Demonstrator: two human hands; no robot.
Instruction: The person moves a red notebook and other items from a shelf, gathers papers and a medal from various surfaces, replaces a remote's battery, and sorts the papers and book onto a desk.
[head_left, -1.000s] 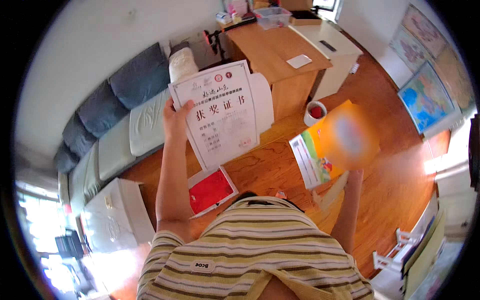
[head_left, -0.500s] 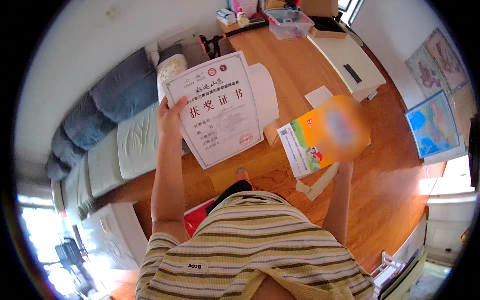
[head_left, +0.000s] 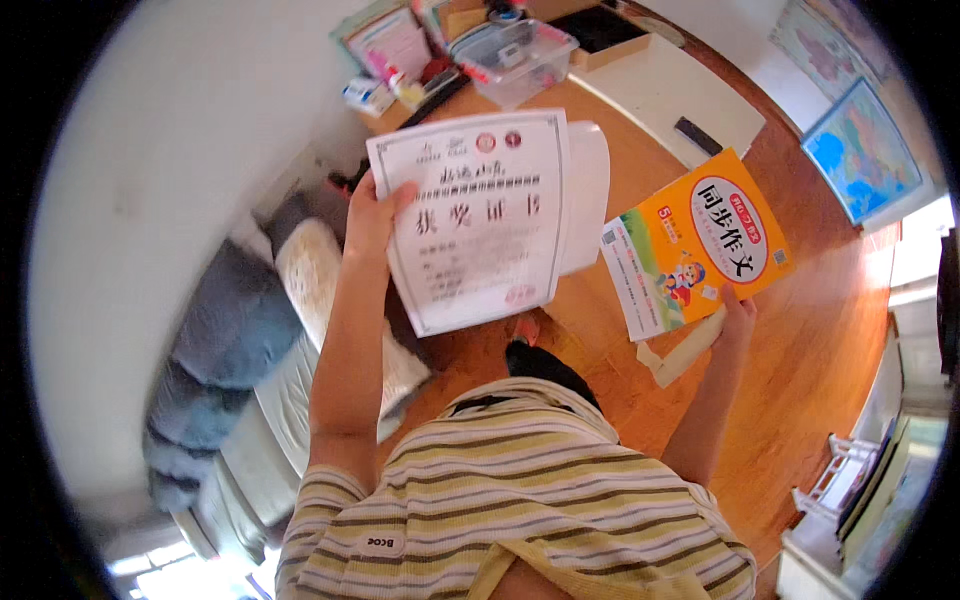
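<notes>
My left hand (head_left: 370,218) grips the left edge of a white certificate (head_left: 475,240) with a patterned border, thumb on its front. Behind it, another white sheet (head_left: 590,205) sticks out on the right; whether my hand holds that too is hidden. Off to the right, my right hand (head_left: 737,318) is closed on the lower right edge of an orange workbook (head_left: 655,235) with a cartoon child on its cover. A tan strip (head_left: 668,372), like paper or tape, hangs below the workbook beside the same hand.
Ahead stands a wooden table with a clear plastic box (head_left: 520,65), a white surface (head_left: 650,85) and a dark remote (head_left: 698,136). A grey-cushioned sofa (head_left: 235,310) lies on the left. On the right are a wall map (head_left: 858,150) and a white rack (head_left: 838,470).
The whole view has turned, and the sofa and table have shifted in it. Both hands have moved right in the picture, still holding the certificate and the workbook.
</notes>
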